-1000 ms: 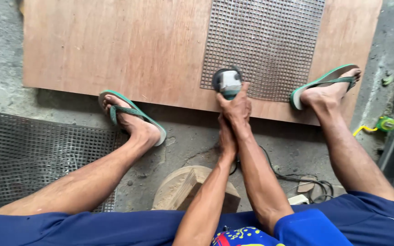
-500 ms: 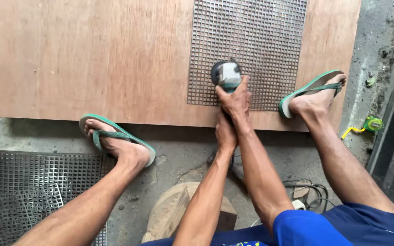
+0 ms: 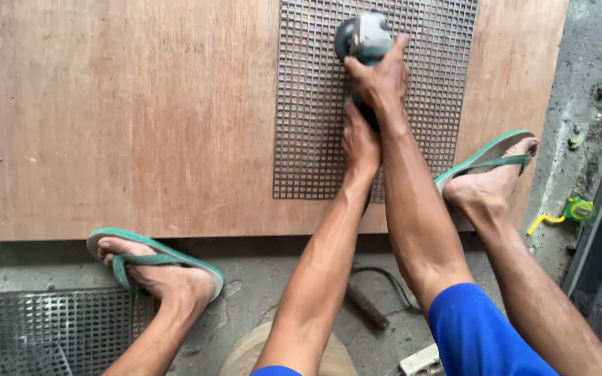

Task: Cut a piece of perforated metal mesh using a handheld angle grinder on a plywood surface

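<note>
A hand-held power grinder (image 3: 361, 38) with a grey and dark body rests on a perforated metal grid sheet (image 3: 315, 125). The grid lies on a large plywood board (image 3: 127, 118) on the floor. My right hand (image 3: 382, 76) grips the grinder's front body. Just behind it, my left hand (image 3: 360, 143) grips the rear handle of the tool. Both arms reach forward over the board. My right foot in a green sandal (image 3: 485, 163) presses on the board's near right edge. My left foot in a green sandal (image 3: 155, 264) stands on the concrete just below the board.
Another perforated metal sheet (image 3: 43, 331) lies at the lower left. A power cable (image 3: 384, 285) and a dark rod-like tool (image 3: 367, 306) lie on the concrete between my legs. A green and yellow tape measure (image 3: 573, 210) sits at the right. A round wooden block (image 3: 245, 355) is below me.
Both hands have pushed the grinder farther away up the grid sheet. The view has moved closer and shifted, and my left foot now stands farther left.
</note>
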